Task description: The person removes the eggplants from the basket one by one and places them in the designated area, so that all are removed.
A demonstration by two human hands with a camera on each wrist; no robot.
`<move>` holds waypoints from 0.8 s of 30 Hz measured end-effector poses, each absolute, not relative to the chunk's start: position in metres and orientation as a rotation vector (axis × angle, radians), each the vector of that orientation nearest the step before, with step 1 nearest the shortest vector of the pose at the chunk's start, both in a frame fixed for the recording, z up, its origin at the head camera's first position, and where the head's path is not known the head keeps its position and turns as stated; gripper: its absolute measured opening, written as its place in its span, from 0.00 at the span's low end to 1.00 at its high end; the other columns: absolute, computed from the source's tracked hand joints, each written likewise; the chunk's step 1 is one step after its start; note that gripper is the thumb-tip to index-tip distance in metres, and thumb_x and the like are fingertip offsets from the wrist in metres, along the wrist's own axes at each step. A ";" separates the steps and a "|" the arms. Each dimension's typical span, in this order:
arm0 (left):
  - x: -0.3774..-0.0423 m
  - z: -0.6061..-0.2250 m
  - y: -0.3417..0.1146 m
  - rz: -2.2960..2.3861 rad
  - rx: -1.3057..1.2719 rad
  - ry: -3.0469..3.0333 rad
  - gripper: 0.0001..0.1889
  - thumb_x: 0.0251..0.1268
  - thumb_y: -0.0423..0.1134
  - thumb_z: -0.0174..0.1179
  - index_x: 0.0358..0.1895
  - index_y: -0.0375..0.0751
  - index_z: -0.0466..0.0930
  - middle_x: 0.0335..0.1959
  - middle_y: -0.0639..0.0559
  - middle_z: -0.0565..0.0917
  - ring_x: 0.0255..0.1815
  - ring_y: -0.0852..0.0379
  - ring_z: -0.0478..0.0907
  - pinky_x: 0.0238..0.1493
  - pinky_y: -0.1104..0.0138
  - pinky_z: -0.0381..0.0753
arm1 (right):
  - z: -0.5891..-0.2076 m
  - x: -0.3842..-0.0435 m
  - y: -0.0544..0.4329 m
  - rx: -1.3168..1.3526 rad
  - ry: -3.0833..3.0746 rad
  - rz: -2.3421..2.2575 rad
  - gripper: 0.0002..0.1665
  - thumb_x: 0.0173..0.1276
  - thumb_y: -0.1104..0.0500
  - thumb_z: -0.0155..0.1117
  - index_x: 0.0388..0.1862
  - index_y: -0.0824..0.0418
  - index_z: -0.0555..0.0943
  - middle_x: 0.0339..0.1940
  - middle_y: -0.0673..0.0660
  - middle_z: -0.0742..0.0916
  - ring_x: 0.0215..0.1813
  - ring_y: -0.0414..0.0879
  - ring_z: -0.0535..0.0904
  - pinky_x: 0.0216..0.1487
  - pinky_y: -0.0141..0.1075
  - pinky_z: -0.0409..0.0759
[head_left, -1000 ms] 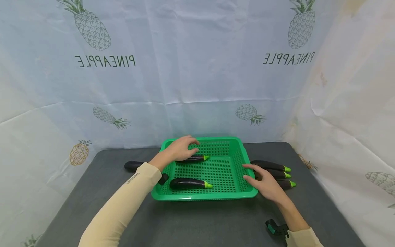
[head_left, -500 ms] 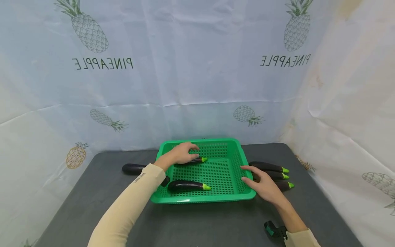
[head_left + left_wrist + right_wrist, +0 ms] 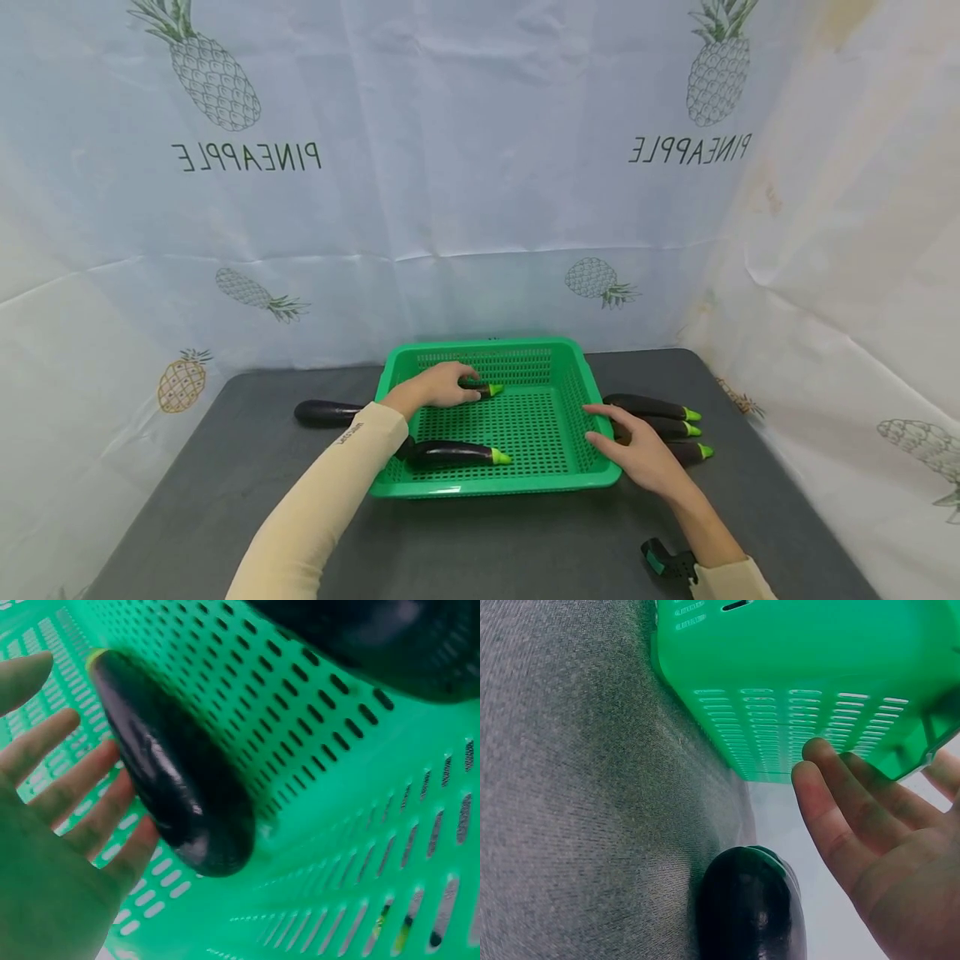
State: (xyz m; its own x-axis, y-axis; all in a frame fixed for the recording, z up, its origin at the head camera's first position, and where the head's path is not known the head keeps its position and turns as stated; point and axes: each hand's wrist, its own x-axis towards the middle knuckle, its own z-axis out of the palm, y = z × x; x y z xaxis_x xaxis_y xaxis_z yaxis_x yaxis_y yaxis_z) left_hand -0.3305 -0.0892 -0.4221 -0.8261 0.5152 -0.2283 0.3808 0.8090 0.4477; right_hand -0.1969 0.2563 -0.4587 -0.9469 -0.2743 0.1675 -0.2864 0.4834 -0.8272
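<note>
A green plastic basket (image 3: 495,490) holds two dark purple eggplants with green caps. Over the rear eggplant (image 3: 487,390) is my left hand (image 3: 442,385); in the left wrist view its fairly straight fingertips touch that eggplant's side (image 3: 172,772), with the thumb apart from it. The front eggplant (image 3: 453,453) lies on the basket floor and looms dark (image 3: 405,637) in a corner of that view. My right hand (image 3: 641,450) rests at the basket's right rim, fingers loosely extended, some against the outer wall (image 3: 780,720).
Several eggplants lie outside the basket: one eggplant (image 3: 326,412) to its left, and a stack of eggplants (image 3: 652,407) on its right beside my right hand. All stand on a dark grey table (image 3: 450,550). A pineapple-print curtain (image 3: 465,208) hangs behind.
My left hand has come down onto the rear eggplant, covering more of it, with fingers lower. The right hand stays at the rim. The head view has shifted slightly.
</note>
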 end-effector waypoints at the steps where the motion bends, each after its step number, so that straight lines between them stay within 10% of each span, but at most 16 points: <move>1: -0.331 -0.423 -0.090 0.555 0.672 2.655 0.24 0.78 0.49 0.57 0.71 0.46 0.73 0.67 0.44 0.76 0.67 0.45 0.74 0.63 0.49 0.76 | -0.459 -0.197 0.256 0.510 -2.695 1.507 0.29 0.76 0.50 0.64 0.73 0.54 0.73 0.71 0.62 0.76 0.68 0.62 0.75 0.53 0.52 0.79; 24: -0.331 -0.435 -0.098 0.690 0.613 2.575 0.19 0.71 0.39 0.66 0.63 0.48 0.80 0.54 0.46 0.82 0.56 0.45 0.78 0.53 0.51 0.81 | -0.461 -0.198 0.257 0.521 -2.682 1.493 0.28 0.77 0.50 0.64 0.73 0.54 0.74 0.71 0.61 0.76 0.67 0.62 0.75 0.52 0.51 0.80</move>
State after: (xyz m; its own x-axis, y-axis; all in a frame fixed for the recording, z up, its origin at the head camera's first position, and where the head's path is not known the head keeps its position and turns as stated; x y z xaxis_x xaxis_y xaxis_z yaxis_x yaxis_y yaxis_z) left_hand -0.3306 -0.0978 -0.4349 -0.8223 0.5043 -0.2637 0.3050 0.7817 0.5439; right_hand -0.1981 0.2568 -0.4608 -0.9437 -0.2745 0.1846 -0.3015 0.4842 -0.8214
